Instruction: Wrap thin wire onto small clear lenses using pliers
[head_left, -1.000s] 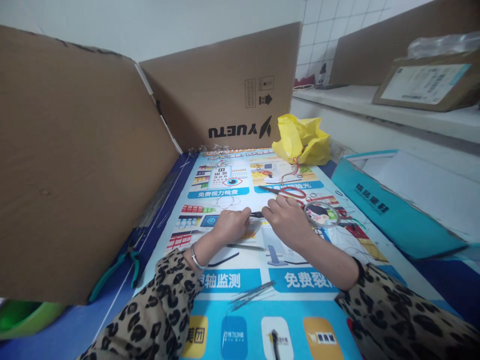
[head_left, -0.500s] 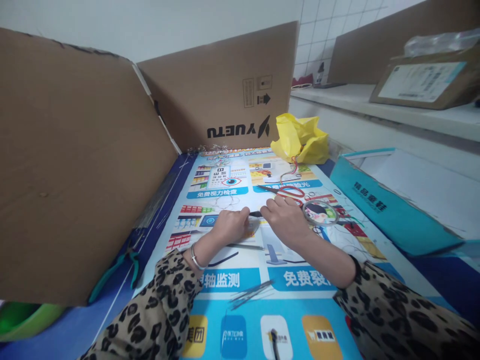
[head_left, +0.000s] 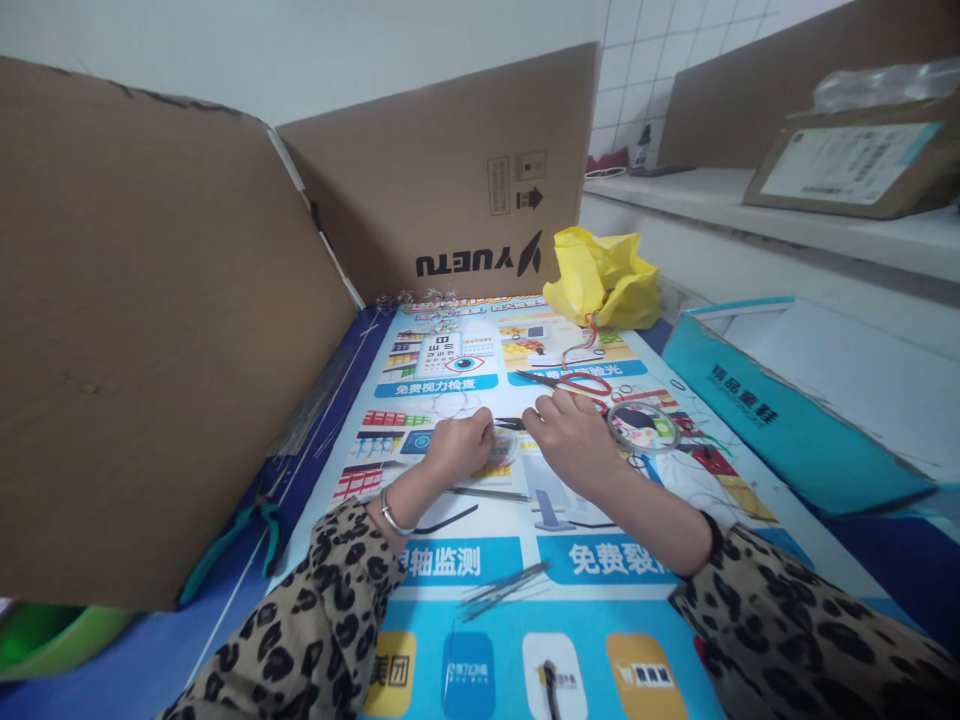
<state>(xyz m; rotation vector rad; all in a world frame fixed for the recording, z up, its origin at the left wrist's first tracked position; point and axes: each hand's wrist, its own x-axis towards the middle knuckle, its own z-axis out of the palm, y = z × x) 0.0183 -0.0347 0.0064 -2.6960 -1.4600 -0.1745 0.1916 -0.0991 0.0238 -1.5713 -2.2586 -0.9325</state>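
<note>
My right hand [head_left: 574, 437] is closed around pliers, whose handles it hides. The dark, narrow jaws [head_left: 510, 424] of the pliers point left and look slightly parted. Just beyond their tips is my left hand [head_left: 459, 447], its fingers pinched together; what they hold is too small or hidden to make out. Beneath the hands lies a thin bundle of dark wires [head_left: 491, 494]. Closer to me is a loose pile of cut wire pieces [head_left: 504, 590]. Red-handled scissors [head_left: 585, 380] rest just behind my right hand, beside a clear tape roll [head_left: 677, 430].
A printed poster [head_left: 480, 630] covers the table. Cardboard panels [head_left: 150, 330] stand left and behind. Teal-handled pliers [head_left: 225, 552] lie left, near a green bowl [head_left: 82, 645]. A yellow bag [head_left: 604, 280] sits at the back; a turquoise box [head_left: 795, 430] is on the right.
The plier jaws, together half a second ago, now show apart between my hands. My left hand has shifted slightly left, and the gap between the two hands is a little wider.
</note>
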